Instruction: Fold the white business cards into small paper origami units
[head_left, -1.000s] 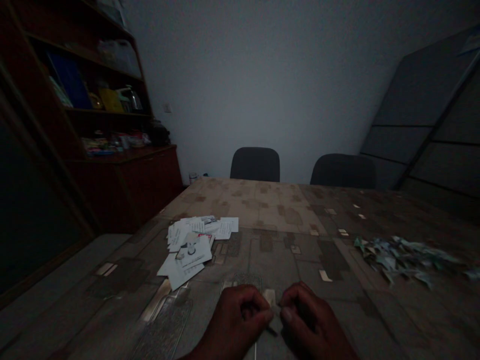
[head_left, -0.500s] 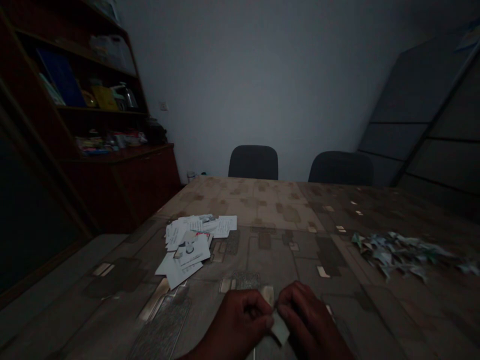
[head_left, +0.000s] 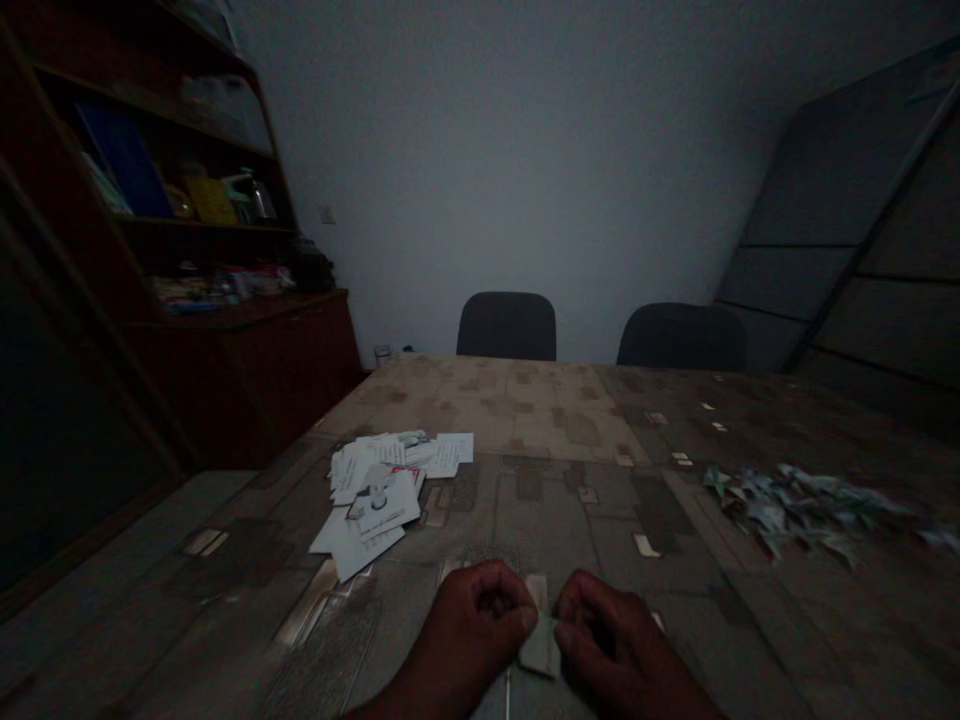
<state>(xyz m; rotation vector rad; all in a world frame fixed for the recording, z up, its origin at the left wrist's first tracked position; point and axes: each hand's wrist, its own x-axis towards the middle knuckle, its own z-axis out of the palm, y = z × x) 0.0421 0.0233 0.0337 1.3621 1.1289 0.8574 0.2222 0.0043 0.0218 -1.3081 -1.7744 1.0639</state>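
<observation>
A small piece of paper (head_left: 537, 658) is being held low in the view, at the near part of a patterned table surface (head_left: 547, 520), between the two hands. Its upper edge is being gripped at the left side by the left hand (head_left: 480, 620) and at the right side by the right hand (head_left: 619, 635). The thumb and index finger of the left hand are being pressed together on the paper; the remaining fingers are being kept curled toward the palm. The right thumb and index finger are likewise being closed in a narrow pinch at the opposite edge. The lower part of the paper is being left exposed, hanging below the fingertips. Whether the table is being touched by the paper cannot be told.

Beyond the left hand, to its left, a loose pile of white printed sheets (head_left: 379, 505) is being supported by the table, with the sheets being overlapped at differing angles. Well apart, to the right, a heap of crumpled or folded paper pieces (head_left: 806, 510) is being supported by the same surface; its individual shapes are being blurred by the dim light. Two dark chair backs (head_left: 507, 325) are being shown beyond the far table edge, against a pale wall (head_left: 510, 150). At the left, assorted articles are being held on the shelves of a reddish-brown cabinet (head_left: 300, 345).
</observation>
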